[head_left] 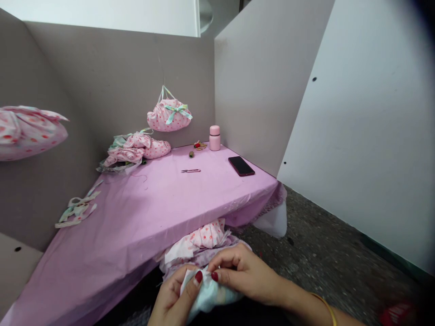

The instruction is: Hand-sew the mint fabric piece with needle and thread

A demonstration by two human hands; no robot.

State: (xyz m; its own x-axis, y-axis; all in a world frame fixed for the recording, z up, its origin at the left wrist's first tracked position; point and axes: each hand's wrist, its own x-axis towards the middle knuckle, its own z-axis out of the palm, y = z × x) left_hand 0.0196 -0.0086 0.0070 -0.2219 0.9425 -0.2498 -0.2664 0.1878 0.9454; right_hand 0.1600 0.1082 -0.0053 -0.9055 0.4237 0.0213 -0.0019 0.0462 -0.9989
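My left hand (180, 290) pinches the edge of a pale mint and white piece of fabric (210, 296) at the bottom of the head view. Close beside it, my right hand (243, 274) grips the same fabric, thumb and forefinger pressed together. Whether a needle is between the fingertips is too small to tell. Just beyond the hands, pink dotted fabric (209, 235) lies bunched below the table's front edge, on a light purple cloth (202, 257).
The table (163, 194) has a pink cover and grey partitions around it. On it are thread snips (190, 170), a phone (241, 166), a pink bottle (215, 138), a thread spool (191, 154), a dotted fabric heap (136, 149) and fabric strips (78, 209). A dotted bundle (169, 116) hangs behind.
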